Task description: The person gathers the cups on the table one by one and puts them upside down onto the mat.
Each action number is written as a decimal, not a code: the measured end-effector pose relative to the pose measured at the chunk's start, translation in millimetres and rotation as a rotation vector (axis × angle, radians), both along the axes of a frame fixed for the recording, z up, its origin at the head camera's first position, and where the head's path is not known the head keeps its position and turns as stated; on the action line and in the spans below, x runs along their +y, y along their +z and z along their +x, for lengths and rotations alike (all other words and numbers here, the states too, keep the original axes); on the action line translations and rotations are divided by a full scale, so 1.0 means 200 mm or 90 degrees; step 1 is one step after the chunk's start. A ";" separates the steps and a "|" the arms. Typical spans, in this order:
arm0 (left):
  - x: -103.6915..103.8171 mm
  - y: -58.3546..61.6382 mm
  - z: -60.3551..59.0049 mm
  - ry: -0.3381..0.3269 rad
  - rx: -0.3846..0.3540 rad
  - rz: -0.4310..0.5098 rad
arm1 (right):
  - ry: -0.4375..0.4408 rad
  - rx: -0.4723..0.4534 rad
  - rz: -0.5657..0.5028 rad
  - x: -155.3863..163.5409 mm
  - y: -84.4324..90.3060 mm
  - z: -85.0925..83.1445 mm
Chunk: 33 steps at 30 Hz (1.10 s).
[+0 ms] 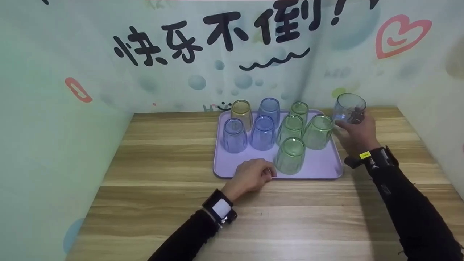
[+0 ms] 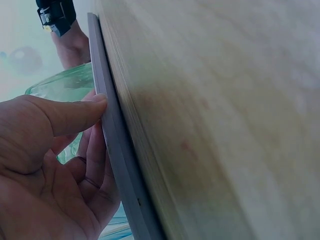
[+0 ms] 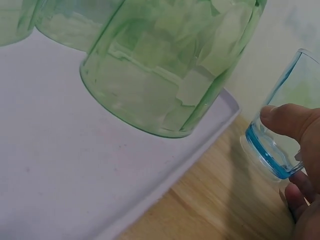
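Observation:
A lilac tray (image 1: 319, 166) lies on the wooden table (image 1: 163, 152) and carries several upturned plastic cups: one yellow (image 1: 241, 113), three blue (image 1: 263, 132) and several green. My left hand (image 1: 253, 174) rests at the tray's front rim (image 2: 107, 125). Its thumb presses the edge and its curled fingers lie inside, beside the nearest green cup (image 1: 290, 156). My right hand (image 1: 357, 132) grips a clear blue cup (image 1: 349, 108) upright, just off the tray's far right corner. The right wrist view shows thumb and fingers round that blue cup (image 3: 280, 145) near its base, low over the wood beside the tray (image 3: 60, 165).
Printed backdrop walls (image 1: 54, 108) close in the table at the left, back and right. Bare wood runs left of the tray and along the front. A green cup (image 3: 165, 65) stands close to the tray corner next to my right hand (image 3: 292, 155).

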State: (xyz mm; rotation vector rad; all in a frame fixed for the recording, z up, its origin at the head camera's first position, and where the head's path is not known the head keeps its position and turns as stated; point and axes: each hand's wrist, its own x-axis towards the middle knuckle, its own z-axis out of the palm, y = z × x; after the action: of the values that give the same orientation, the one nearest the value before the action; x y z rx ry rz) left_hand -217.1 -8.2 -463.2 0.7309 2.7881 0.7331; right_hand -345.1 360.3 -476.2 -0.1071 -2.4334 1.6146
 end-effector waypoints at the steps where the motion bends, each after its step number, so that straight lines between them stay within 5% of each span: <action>1: 0.00 0.00 0.00 -0.001 -0.001 0.000 | -0.004 -0.005 -0.002 0.00 0.01 0.01; 16: 0.00 0.01 0.00 0.001 0.005 0.009 | -0.012 0.034 -0.067 -0.11 0.21 0.12; 33: 0.00 -0.01 0.00 0.008 -0.011 0.004 | -0.022 0.090 -0.074 -0.10 0.23 0.09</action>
State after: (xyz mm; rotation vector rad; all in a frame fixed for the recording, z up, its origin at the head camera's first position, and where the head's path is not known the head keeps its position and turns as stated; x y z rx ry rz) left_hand -217.8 -7.5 -464.2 0.7057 2.7784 0.7474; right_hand -327.7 340.9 -431.0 -0.0525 -2.2220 1.6868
